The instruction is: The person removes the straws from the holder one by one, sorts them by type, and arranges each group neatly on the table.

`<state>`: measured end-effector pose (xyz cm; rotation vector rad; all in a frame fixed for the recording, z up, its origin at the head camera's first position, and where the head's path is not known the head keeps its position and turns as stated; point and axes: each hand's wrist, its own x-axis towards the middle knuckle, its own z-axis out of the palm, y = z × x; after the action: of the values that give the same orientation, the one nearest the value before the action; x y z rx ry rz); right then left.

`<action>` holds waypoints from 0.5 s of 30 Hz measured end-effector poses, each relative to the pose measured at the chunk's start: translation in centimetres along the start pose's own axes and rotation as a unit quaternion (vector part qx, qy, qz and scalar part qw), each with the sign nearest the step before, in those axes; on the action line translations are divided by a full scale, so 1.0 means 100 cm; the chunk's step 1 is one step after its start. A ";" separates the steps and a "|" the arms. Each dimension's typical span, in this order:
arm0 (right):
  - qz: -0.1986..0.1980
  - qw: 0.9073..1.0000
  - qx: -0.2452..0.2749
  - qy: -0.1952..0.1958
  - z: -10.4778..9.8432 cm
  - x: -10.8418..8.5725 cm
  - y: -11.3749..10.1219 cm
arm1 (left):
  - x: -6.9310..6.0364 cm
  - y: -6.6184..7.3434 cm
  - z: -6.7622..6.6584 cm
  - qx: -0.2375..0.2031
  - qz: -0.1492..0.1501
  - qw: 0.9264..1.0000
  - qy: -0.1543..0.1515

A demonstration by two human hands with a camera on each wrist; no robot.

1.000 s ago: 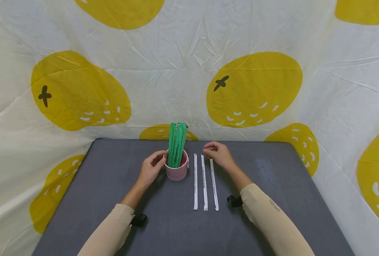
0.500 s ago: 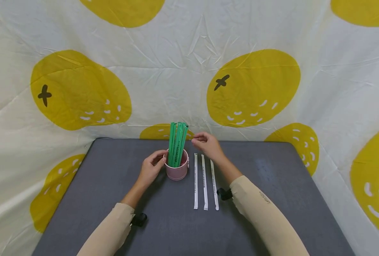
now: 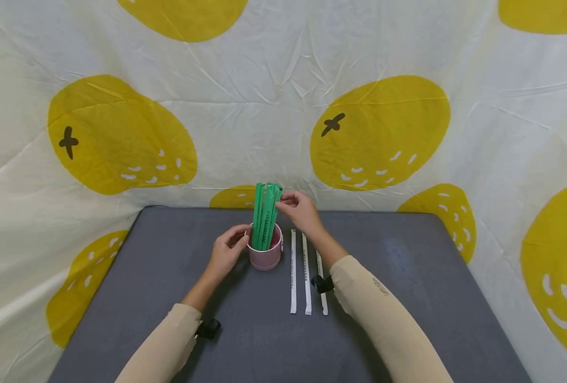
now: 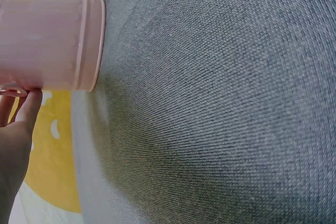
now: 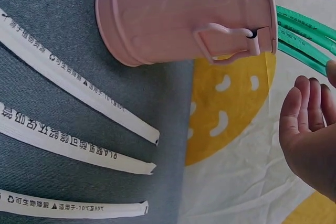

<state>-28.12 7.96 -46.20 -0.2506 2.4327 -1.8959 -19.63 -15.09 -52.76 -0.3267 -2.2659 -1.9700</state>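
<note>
A pink bucket (image 3: 265,259) stands upright on the dark table and holds several green wrapped straws (image 3: 265,218), which lean against its rim. At its left side my left hand (image 3: 226,252) grips the rim by the side handle; in the left wrist view the thumb of this hand (image 4: 16,140) presses on the bucket (image 4: 47,43). My right hand (image 3: 304,214) is at the upper right edge of the green straws, its fingertips beside them. In the right wrist view the fingers of that hand (image 5: 312,129) are loosely bent next to the green straws (image 5: 304,32); contact is unclear.
Three white wrapped straws (image 3: 293,276) lie side by side on the table (image 3: 168,276), right of the bucket, partly under my right forearm. Behind the table hangs a white cloth (image 3: 254,143) with yellow fruit prints.
My right hand has moved left from above the white straws to the tops of the green ones. The left hand and the bucket have stayed in place.
</note>
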 end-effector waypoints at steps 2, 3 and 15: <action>-0.006 1.000 -0.007 0.005 0.001 0.002 -0.001 | 0.001 0.002 0.000 0.003 -0.001 1.000 0.002; -0.009 1.000 -0.008 0.008 0.001 0.002 -0.002 | 0.001 0.002 0.000 0.006 -0.003 1.000 0.001; -0.017 0.999 -0.001 0.027 0.000 0.002 -0.008 | 0.001 0.000 0.001 0.007 0.002 1.000 0.011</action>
<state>-28.25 7.78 -45.41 -0.2460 2.4818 -1.9385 -19.70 -15.00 -52.71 -0.3071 -2.2629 -1.9462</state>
